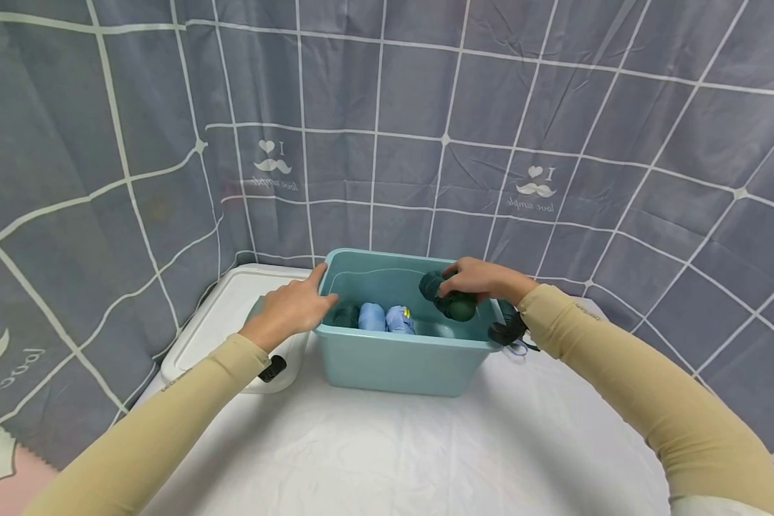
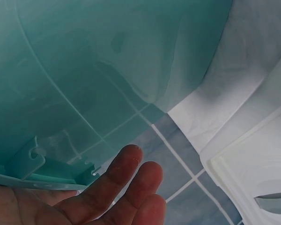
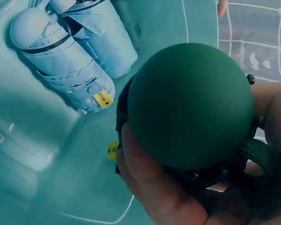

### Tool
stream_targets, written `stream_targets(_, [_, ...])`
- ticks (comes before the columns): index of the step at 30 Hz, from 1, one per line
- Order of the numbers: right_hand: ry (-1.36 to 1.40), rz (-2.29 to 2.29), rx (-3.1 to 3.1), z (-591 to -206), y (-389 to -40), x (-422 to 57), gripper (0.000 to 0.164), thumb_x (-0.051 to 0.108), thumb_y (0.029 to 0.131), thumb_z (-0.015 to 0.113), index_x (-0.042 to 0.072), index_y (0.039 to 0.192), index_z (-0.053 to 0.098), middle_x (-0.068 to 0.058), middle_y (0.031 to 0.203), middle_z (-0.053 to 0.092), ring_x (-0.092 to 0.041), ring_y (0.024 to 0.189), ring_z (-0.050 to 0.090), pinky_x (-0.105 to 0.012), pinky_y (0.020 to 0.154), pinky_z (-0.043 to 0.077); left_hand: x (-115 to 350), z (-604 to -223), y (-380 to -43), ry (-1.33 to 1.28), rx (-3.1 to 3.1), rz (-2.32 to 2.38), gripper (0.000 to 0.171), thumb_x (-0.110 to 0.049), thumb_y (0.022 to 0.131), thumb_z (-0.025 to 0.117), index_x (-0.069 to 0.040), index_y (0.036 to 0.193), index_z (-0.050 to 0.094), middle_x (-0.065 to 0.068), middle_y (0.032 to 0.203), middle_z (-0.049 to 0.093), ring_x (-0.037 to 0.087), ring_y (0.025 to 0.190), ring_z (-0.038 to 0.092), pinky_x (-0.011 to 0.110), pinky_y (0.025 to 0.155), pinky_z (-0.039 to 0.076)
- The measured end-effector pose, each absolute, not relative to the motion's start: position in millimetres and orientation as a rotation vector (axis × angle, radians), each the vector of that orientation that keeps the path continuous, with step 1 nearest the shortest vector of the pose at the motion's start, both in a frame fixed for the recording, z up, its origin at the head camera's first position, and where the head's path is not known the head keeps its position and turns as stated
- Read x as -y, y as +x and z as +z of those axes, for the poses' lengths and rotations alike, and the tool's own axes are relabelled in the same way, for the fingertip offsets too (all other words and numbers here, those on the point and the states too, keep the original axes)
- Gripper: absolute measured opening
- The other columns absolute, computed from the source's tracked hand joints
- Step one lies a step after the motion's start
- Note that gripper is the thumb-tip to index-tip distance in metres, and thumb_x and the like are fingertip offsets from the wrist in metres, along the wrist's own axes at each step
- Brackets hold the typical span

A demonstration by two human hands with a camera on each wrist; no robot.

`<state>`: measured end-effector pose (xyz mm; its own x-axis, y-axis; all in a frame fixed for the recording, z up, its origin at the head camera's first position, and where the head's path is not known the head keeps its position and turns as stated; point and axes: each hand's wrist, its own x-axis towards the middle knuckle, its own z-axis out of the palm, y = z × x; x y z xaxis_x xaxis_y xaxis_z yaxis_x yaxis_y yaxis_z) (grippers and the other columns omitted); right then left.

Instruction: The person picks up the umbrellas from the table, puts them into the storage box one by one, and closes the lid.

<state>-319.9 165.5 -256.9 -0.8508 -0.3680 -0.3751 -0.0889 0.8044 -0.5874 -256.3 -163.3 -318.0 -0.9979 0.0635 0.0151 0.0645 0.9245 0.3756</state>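
Observation:
A teal plastic bin (image 1: pixel 400 365) stands in front of me. My left hand (image 1: pixel 293 304) rests at its left rim, fingers stretched out loosely along the outside in the left wrist view. Over the right part of the bin, my right hand (image 1: pixel 474 278) grips a dark green folded umbrella (image 3: pixel 192 105), its rounded end facing the right wrist camera. Two light blue folded umbrellas, one on the left (image 1: pixel 372 317) and one with a yellow tag (image 1: pixel 400 320), lie side by side inside. Beside them at the left end is another dark green umbrella (image 1: pixel 346 316), partly hidden by the bin's wall.
A white lidded box (image 1: pixel 200 337) stands left of the bin, partly behind my left forearm. The table has a white cover (image 1: pixel 387 451). Grey checked curtains (image 1: pixel 406 86) hang close behind and on both sides.

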Motion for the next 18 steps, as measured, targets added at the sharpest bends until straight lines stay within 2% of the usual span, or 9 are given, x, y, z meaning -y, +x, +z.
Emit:
stream_targets(7, [-0.318, -0.736, -2.47, -259, -328, -154, 0.072, 0.026, 0.094, 0.062, 0.0, 0.155, 0.034, -0.024, 0.148, 0.045, -0.021, 0.093, 0.065, -0.034, 0.075, 0.058, 163, -317, -256, -0.087, 3.101, -0.597, 0.077, -0.05, 0.099, 0.041, -0.021, 0.163, 0.011, 0.024, 0.142, 0.056, 0.043, 0.11, 0.063, 0.057, 0.081, 0.046])
stream_targets(18, [-0.344, -0.613, -2.411, -266, -333, -148, 0.061, 0.026, 0.094, 0.062, 0.001, 0.148, 0.048, -0.022, 0.138, 0.052, -0.019, 0.086, 0.063, -0.032, 0.07, 0.056, 163, -317, -256, -0.104, 3.099, -0.59, 0.076, -0.051, 0.099, 0.041, -0.021, 0.163, 0.011, 0.024, 0.14, 0.057, 0.043, 0.11, 0.064, 0.055, 0.078, 0.047])
